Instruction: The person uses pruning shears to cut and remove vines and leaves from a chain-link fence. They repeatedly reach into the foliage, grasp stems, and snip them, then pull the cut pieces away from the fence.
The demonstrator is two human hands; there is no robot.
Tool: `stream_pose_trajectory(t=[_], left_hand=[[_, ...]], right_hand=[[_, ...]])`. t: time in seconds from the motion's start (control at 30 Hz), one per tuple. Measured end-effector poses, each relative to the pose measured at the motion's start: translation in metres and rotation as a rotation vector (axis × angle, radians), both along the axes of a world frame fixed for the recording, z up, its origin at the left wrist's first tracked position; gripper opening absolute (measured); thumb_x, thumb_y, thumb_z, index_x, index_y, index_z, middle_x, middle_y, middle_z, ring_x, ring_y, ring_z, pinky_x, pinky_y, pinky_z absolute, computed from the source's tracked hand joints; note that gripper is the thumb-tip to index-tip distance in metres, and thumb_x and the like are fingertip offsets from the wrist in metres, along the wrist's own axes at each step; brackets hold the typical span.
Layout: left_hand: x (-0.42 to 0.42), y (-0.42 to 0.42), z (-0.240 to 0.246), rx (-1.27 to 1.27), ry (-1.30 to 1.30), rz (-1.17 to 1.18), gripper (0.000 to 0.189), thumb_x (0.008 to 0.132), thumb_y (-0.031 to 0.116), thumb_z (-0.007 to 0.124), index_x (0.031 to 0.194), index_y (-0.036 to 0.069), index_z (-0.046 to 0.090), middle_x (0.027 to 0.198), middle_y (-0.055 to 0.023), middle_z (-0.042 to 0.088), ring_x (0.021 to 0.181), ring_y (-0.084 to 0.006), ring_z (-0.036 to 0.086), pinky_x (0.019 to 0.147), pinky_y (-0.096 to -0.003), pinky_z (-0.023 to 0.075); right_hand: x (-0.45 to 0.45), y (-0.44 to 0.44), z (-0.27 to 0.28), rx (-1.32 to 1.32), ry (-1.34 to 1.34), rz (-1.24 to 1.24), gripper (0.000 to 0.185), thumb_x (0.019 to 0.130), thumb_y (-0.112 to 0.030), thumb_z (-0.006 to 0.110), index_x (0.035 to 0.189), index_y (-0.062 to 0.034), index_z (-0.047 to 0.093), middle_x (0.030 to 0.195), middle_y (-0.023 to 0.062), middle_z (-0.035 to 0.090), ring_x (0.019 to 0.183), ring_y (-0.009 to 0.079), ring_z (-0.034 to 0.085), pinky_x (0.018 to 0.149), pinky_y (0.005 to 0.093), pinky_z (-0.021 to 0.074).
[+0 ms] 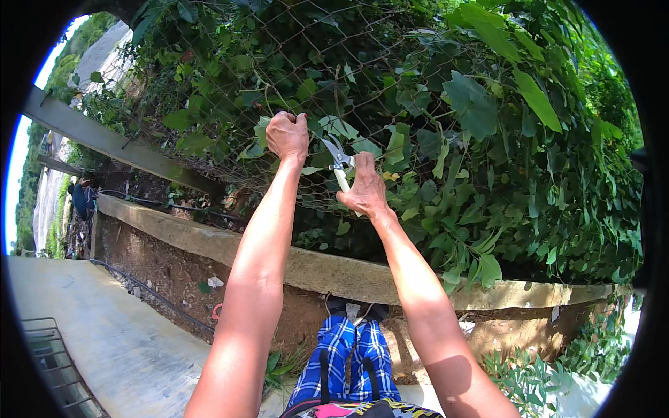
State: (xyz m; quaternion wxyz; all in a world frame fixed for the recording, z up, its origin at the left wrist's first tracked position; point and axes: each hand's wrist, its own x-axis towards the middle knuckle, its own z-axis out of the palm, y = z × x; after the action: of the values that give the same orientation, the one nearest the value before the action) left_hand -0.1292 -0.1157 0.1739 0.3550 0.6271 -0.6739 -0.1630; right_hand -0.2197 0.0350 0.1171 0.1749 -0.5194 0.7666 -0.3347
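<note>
My left hand (287, 135) is closed in a fist against the chain-link fence (298, 47). A thin green vine stem (270, 98) runs down into its fingers, and leaves show on both sides of the fist. What lies inside the fist is mostly hidden. Just to the right, my right hand (368, 183) grips pruning shears (341, 175) with pale handles. Their metal blades are parted and point up and left towards my left hand. Broad vine leaves (368, 146) hang on the wire right beyond the blades.
A low concrete curb (334, 269) crosses in front of my feet, with bare soil (172, 251) on my side. A concrete post (120, 149) slants at left. Dense foliage (564, 209) covers the fence at right. Lower left are a concrete slab (115, 324) and a metal rack (57, 360).
</note>
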Motion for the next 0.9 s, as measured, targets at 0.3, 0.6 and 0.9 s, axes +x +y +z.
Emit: stream_pose_trajectory(t=[0.3, 0.6, 0.9], left_hand=[[0.026, 0.022, 0.008, -0.098, -0.181, -0.211, 0.02, 0.082, 0.022, 0.058, 0.076, 0.002, 0.059, 0.073, -0.0199, 0.062, 0.071, -0.0392, 0.061, 0.062, -0.0461, 0.0482], [0.061, 0.048, 0.01, -0.1, -0.118, -0.314, 0.018, 0.084, 0.02, 0.056, 0.076, 0.005, 0.055, 0.067, -0.0176, 0.06, 0.066, -0.0385, 0.059, 0.06, -0.0453, 0.0459], [0.059, 0.018, 0.018, -0.245, 0.309, -0.197, 0.014, 0.089, 0.014, 0.058, 0.086, 0.0, 0.059, 0.071, -0.0062, 0.06, 0.06, -0.014, 0.054, 0.058, -0.0277, 0.0443]], right_hand=[[-0.002, -0.002, 0.001, 0.036, 0.007, 0.009, 0.066, 0.053, -0.015, 0.068, 0.109, -0.0026, 0.037, 0.111, 0.0154, 0.039, 0.089, 0.0392, 0.056, 0.076, 0.045, 0.0498], [-0.003, -0.004, -0.005, -0.003, 0.061, 0.057, 0.062, 0.053, -0.015, 0.069, 0.105, -0.0038, 0.037, 0.102, 0.0148, 0.038, 0.085, 0.0382, 0.053, 0.069, 0.0462, 0.047], [-0.005, 0.0, 0.004, 0.007, 0.049, 0.045, 0.062, 0.053, -0.015, 0.068, 0.105, -0.0023, 0.037, 0.107, 0.0163, 0.039, 0.087, 0.0399, 0.055, 0.069, 0.0469, 0.0473]])
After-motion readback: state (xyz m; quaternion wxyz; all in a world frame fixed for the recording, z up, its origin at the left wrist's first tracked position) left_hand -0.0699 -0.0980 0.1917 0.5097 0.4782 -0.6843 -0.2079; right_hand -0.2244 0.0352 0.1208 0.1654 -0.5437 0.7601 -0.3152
